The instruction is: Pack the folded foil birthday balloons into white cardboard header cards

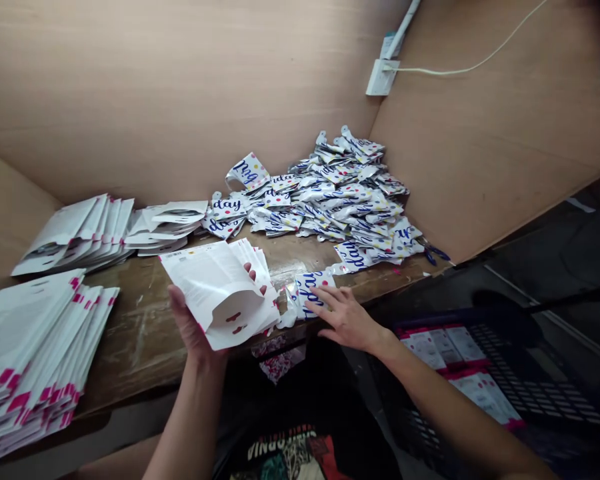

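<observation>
My left hand [193,327] grips a small stack of white paper packets [220,287] over the front of the table. The top packet's near end gapes open and shows two reddish hang-hole slots. To the right, my right hand [347,319] lies palm down with fingers spread, its fingertips touching a folded foil balloon [307,293] printed with dark blue lettering and coloured dots. That balloon lies flat at the table edge, close beside the packets. Behind it rises a large heap of similar folded foil balloons [325,193].
Stacks of white packets with pink edges [35,360] stand at the left, more packets [80,230] behind them. Blue-handled scissors or pliers [435,252] lie at the right. Cardboard walls [180,100] enclose the wooden table [135,327]. A dark blue basket [540,373] holds finished-looking packs below right.
</observation>
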`<state>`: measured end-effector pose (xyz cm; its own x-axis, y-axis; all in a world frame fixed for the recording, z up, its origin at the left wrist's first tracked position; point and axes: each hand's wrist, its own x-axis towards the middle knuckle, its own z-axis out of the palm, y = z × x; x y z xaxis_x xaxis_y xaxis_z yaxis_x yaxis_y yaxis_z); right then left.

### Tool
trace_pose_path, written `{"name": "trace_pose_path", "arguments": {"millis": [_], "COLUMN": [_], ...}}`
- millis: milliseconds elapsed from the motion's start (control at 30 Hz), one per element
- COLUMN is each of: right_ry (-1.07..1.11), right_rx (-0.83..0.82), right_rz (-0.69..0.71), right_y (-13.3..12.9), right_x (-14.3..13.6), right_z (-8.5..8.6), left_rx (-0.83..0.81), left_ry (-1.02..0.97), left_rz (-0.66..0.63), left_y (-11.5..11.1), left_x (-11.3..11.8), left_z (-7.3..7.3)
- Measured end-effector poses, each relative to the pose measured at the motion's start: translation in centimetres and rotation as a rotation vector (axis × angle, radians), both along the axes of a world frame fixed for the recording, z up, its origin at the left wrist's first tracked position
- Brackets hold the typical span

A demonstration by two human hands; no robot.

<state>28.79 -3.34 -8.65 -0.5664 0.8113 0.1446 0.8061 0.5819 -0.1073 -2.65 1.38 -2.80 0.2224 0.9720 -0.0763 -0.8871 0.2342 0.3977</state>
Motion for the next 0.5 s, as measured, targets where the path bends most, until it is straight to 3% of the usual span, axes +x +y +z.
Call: {"name": "trace_pose_path", "arguments": {"millis": [167,267,333,400,500], "right_ry": [0.118,0.332,0.477,0.547,0.425], "right_rx": [0.147,0.293,0.382,0.441,0.427], "right_rz": [0.068,0.032,-0.075,-0.157,-0.133], "right_y": [-0.7,-1.6,-2.1,-2.5,-3.2], "right_x": [1.9,2.0,1.2,-0.6,-4.4], "right_z": [-2.3,-2.4,-0.9,1.6,5.9], "left_rx": [-0.002,-0.018,-0.037,-0.053,-0.06], "left_ry": [0.045,0.089,0.14,0.193,0.235], "left_rz": [0.003,0.012,0.049,0.089,0.131], "left_y": [-0.1,-0.2,-0.2,0.0,0.4], "left_x": [-0.2,0.2,0.9,2.0,3.8], "left_z": [0.2,0.1,0.2,0.2,0.4]}}
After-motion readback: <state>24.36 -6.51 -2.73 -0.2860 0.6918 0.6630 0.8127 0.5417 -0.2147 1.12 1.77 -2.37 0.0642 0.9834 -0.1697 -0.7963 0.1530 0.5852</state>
